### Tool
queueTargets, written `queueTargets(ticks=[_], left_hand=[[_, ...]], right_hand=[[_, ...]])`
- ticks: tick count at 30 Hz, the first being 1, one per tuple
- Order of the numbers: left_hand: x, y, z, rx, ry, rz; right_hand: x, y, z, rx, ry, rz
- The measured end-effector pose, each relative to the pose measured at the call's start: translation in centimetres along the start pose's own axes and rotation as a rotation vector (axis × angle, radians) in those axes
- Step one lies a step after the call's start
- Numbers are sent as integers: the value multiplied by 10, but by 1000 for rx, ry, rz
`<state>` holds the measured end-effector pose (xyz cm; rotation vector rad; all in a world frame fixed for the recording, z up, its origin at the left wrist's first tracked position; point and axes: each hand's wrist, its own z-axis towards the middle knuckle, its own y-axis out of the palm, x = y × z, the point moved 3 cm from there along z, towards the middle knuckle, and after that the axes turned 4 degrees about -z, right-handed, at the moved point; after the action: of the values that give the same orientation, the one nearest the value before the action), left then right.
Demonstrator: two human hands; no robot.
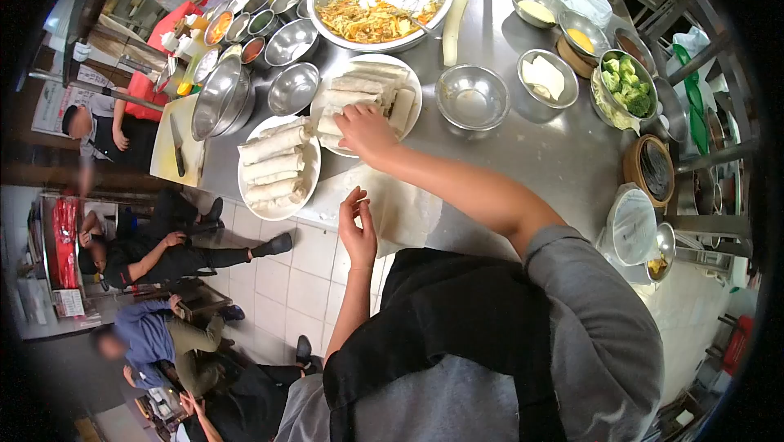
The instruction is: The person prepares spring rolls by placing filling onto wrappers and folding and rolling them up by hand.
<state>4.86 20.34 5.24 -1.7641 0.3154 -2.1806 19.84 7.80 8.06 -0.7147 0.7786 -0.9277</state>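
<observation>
My right hand point(367, 133) reaches across to the right-hand white plate point(418, 85), its fingers bent round the end of an uncooked spring roll point(328, 121) at the near edge. More pale rolls lie piled on that plate. Lower down, my left hand point(358, 228) hovers at the table's front edge, fingers loosely curled and apart, with nothing in it. Beside it lie thin, flat wrapper sheets point(400, 209). A second white plate point(309, 182) to the left carries several stacked rolls point(273, 160).
A large steel bowl point(447, 13) of shredded filling stands at the back, beside a pale long stick point(455, 25). Steel bowls point(472, 97) and a bowl of broccoli point(629, 87) stand rightward. A knife point(177, 144) lies on a cutting board at left. Several people point(163, 246) are beyond the table.
</observation>
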Motion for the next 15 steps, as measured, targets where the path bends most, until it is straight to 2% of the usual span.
queueTargets(ticks=[2,5,6,8,11,14,15], left_hand=[[-7,-5,0,21,43,86],[-13,-19,3,32,108,350],[-27,-24,5,13,180,419],[-46,-29,8,17,151,516],[-53,-30,17,-59,134,567],[-43,-25,23,-79,173,574],[-42,-24,25,-68,192,581]], right_hand=[[6,-35,-14,92,36,195],[35,-54,-60,-140,227,311],[43,-59,-78,-167,264,293],[54,-53,-114,-217,346,259],[53,-35,-139,-46,401,50],[45,-14,-145,-185,466,159],[47,-11,-142,-303,519,245]])
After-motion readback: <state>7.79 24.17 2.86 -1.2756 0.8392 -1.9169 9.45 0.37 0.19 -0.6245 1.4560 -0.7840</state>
